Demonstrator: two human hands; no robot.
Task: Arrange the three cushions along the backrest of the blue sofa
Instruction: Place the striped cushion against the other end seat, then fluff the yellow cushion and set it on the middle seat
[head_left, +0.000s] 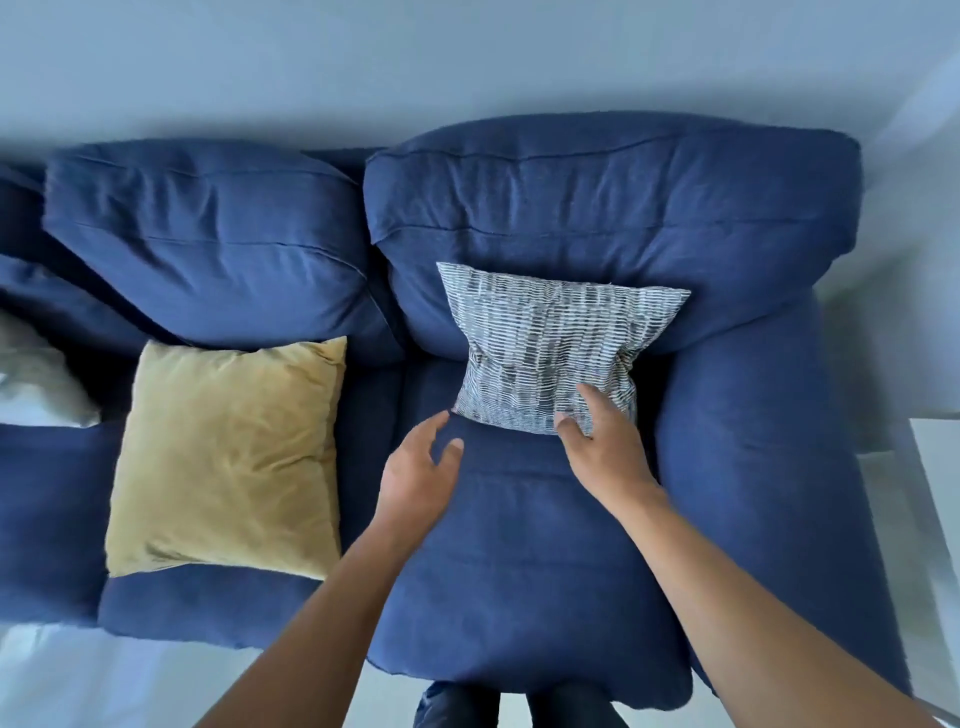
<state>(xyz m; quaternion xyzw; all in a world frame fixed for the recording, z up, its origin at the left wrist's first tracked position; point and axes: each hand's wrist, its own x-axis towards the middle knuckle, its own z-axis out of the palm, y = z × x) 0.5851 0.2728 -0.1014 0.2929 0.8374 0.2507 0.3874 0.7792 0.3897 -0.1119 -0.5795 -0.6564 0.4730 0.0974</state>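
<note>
R hand (602, 447) on patterned cushion (550, 348) (leaning vs backrest (613, 208)); L hand (421, 467) open.

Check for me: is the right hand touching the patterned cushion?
Touching. The head view shows the right hand with its fingers lying on the lower edge of the patterned cushion, no gap showing.

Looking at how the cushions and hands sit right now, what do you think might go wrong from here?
1. The patterned cushion leans on the backrest, pinched at its middle; once the right hand lets go it may slump forward.
2. The left hand hovers open beside its lower corner, giving no support there.
3. The yellow cushion lies flat on the seat and the white cushion is half out of view, so the spacing could end up uneven.
</note>
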